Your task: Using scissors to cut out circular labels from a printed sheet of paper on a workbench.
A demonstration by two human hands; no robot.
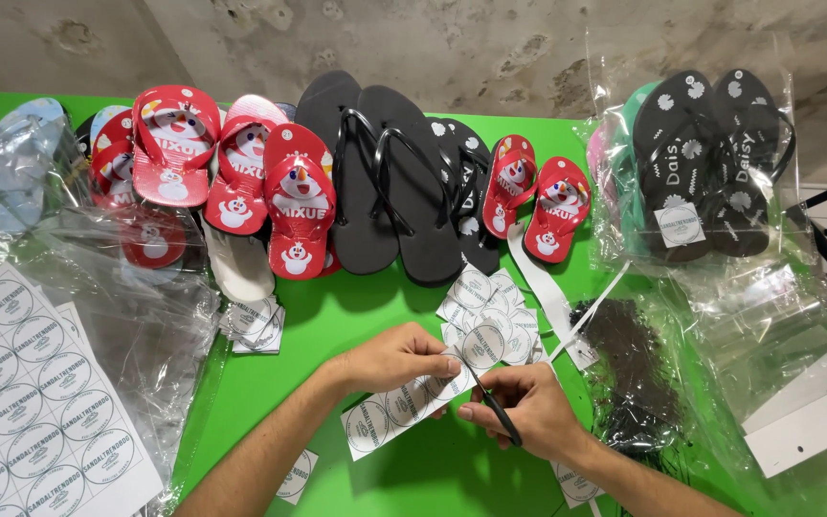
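My left hand [396, 359] pinches a strip of round labels [404, 404] low at centre of the green bench [337, 325]. My right hand [528, 412] grips black scissors [492, 402], blades at the strip's upper end. Cut labels [490, 311] are piled at twelve o'clock of my hands, with flip-flops [385, 172] lined up beyond.

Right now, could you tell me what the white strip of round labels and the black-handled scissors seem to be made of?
White strip of round labels: apparently thin printed paper or card, matte; it bends slightly in the left hand. Black-handled scissors in the right hand: handles look like plastic; blades probably metal, barely visible.
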